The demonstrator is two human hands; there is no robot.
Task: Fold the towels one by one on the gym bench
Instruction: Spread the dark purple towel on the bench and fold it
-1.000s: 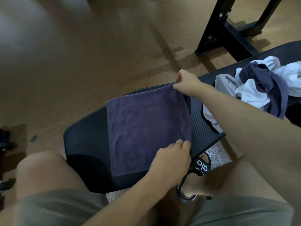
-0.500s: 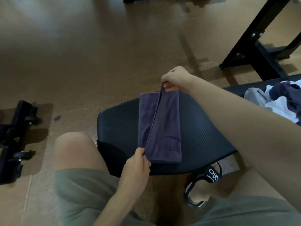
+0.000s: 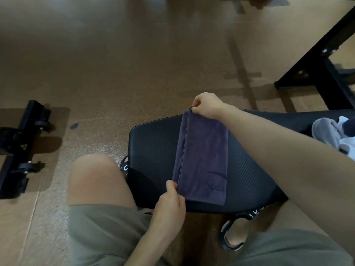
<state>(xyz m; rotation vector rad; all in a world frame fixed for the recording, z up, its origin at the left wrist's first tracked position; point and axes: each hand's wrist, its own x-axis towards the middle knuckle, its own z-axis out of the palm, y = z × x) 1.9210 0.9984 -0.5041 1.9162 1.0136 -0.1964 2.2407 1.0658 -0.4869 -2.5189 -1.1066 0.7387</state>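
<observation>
Head view: the scene is being looked down on from above the seated person's lap.
Right-hand fingers (image 3: 195, 108): they are being pressed together in a pinch on the far corner of the purple towel (image 3: 203, 160), where the stacked edges are meeting.
Left-hand fingers (image 3: 171, 186): they are being curled round the near corner of the same edge, with the thumb on top of the cloth.
Right hand (image 3: 208, 107): it is being held at the far rim of the tabletop (image 3: 153, 146), the forearm crossing above the pad.
Left hand (image 3: 170, 206): it is being held at the near rim, just beside the knee.
Towel position: it is being laid as a narrow folded strip across the black ribbed pad, its long left edge being kept taut between the two hands, a faint printed logo showing near the front right corner.
Handling, as a judgement: the cloth is being read as light, soft and limp, so it is likely to sag or slip out of line unless both corners are being held.
Where to hold: the corners of the layered edge are being judged the best places, since all layers are being caught there.
Remaining pile (image 3: 326, 135): grey, white and dark towels are being left bunched at the right end of the tabletop, well apart from the strip.
</observation>
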